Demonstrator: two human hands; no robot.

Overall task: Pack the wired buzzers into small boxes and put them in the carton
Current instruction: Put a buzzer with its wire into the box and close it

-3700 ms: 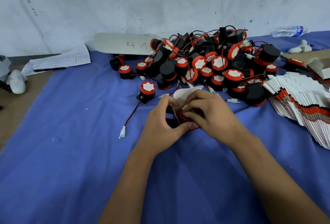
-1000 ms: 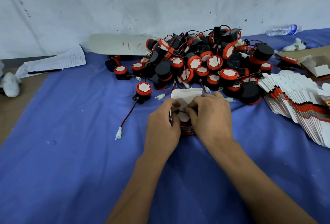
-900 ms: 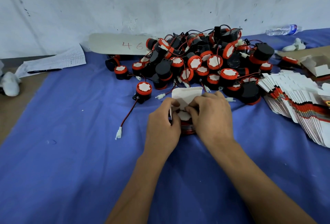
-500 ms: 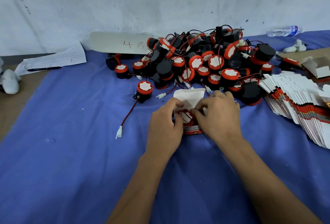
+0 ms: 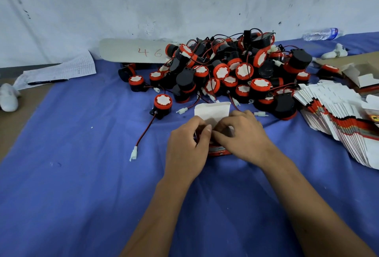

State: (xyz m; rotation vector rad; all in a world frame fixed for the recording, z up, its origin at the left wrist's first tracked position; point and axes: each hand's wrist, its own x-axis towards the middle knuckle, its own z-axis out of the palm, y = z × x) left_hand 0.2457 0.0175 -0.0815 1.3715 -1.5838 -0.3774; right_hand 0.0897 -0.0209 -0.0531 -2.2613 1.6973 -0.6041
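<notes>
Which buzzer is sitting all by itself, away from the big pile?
The buzzer just left of the heap of buzzers, white face up. Its red-and-black wire trails toward the person, ending in a white plug. The others are bunched together.

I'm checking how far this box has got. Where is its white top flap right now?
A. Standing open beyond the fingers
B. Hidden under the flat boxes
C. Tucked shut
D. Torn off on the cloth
A: the flap stands open on the far side of both hands, left hand and right hand, which hold the box on the cloth.
</notes>
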